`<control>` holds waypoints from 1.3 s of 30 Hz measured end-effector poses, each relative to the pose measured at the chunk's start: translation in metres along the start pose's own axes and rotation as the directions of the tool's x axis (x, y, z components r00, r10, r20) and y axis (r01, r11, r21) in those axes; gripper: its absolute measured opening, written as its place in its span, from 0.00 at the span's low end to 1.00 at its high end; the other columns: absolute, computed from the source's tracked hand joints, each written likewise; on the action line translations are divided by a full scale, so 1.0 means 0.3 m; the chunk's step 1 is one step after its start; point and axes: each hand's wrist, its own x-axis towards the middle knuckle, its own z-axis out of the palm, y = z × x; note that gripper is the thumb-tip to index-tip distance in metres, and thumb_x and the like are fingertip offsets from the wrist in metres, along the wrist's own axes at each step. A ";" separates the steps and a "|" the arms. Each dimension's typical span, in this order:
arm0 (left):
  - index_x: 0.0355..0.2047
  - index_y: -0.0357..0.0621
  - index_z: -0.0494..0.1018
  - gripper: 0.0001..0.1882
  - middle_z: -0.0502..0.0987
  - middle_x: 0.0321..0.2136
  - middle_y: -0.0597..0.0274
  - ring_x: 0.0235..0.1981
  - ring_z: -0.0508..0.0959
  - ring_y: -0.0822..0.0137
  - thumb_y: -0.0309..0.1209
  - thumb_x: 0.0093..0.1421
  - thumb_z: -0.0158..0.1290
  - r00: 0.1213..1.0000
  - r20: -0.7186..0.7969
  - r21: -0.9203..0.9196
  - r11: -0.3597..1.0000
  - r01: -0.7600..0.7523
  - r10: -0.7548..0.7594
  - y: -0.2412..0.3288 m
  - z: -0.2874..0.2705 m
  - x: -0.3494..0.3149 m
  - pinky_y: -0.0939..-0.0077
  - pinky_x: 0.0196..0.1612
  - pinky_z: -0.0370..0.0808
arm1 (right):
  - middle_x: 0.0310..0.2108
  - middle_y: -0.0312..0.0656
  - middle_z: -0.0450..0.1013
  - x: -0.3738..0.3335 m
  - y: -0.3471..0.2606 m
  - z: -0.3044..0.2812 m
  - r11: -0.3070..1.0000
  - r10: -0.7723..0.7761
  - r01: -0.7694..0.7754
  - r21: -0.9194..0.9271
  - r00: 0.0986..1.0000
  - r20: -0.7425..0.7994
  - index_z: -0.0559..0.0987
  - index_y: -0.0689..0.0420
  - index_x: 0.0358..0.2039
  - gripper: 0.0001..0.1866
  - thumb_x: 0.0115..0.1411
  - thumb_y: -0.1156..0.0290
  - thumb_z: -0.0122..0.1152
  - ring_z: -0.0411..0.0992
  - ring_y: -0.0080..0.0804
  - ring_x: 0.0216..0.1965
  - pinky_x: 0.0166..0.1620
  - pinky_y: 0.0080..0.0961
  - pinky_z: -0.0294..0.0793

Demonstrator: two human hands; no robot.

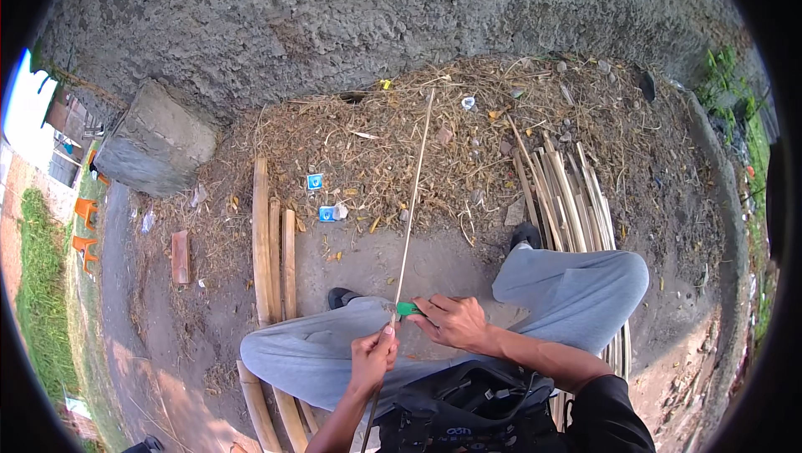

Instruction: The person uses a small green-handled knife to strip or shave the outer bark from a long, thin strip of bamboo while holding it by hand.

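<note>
A long thin bamboo strip [413, 194] stretches away from me toward the wall, its near end passing below my left hand toward the bottom of the view. My left hand [373, 359] is closed round it, thumb on top. My right hand [451, 322] grips a small green object [407, 308] that lies against the strip just beyond my left thumb. Fingers hide much of this object, so its exact kind cannot be made out. Both hands are close together above my lap, between my grey-trousered legs [576, 286].
Split bamboo lengths [261, 244] lie at my left; a bundle of slimmer bamboo strips [568, 194] is at my right. Dry litter with blue packets [327, 213] covers the ground before a rough wall [376, 19]. A brick [180, 257] and concrete block [157, 140] sit left.
</note>
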 end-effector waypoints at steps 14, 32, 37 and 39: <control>0.44 0.29 0.74 0.17 0.65 0.17 0.73 0.15 0.58 0.83 0.36 0.70 0.50 0.995 0.024 0.246 0.964 -0.097 0.094 -0.036 -0.054 -0.077 0.84 0.18 0.54 | 0.22 0.33 0.70 0.018 0.041 -0.014 0.995 0.089 -0.091 -0.027 0.993 -0.079 0.81 0.49 0.43 0.17 0.56 0.56 0.68 0.71 0.36 0.15 0.16 0.32 0.70; 0.29 0.40 0.77 0.19 0.64 0.15 0.74 0.18 0.63 0.81 0.42 0.69 0.49 1.000 0.005 0.539 0.842 0.008 -0.013 -0.108 -0.203 -0.263 0.80 0.21 0.61 | 0.21 0.40 0.73 0.081 0.170 -0.071 0.949 0.310 -0.316 -0.018 0.939 -0.146 0.82 0.51 0.41 0.15 0.61 0.54 0.61 0.73 0.45 0.17 0.19 0.41 0.71; 0.19 0.44 0.71 0.23 0.63 0.13 0.75 0.16 0.61 0.80 0.43 0.69 0.48 0.991 0.071 0.629 0.766 -0.133 0.113 -0.124 -0.274 -0.390 0.77 0.19 0.58 | 0.25 0.44 0.77 0.115 0.308 -0.127 0.839 0.534 -0.544 -0.015 0.828 -0.172 0.82 0.50 0.43 0.16 0.62 0.54 0.61 0.76 0.50 0.22 0.26 0.46 0.75; 0.18 0.44 0.69 0.23 0.62 0.13 0.75 0.16 0.62 0.80 0.43 0.69 0.48 0.984 0.104 0.672 0.719 -0.176 0.144 -0.131 -0.312 -0.399 0.77 0.19 0.58 | 0.26 0.45 0.78 0.112 0.299 -0.118 0.840 0.534 -0.543 0.009 0.823 -0.193 0.82 0.49 0.43 0.16 0.62 0.53 0.60 0.76 0.50 0.23 0.27 0.45 0.75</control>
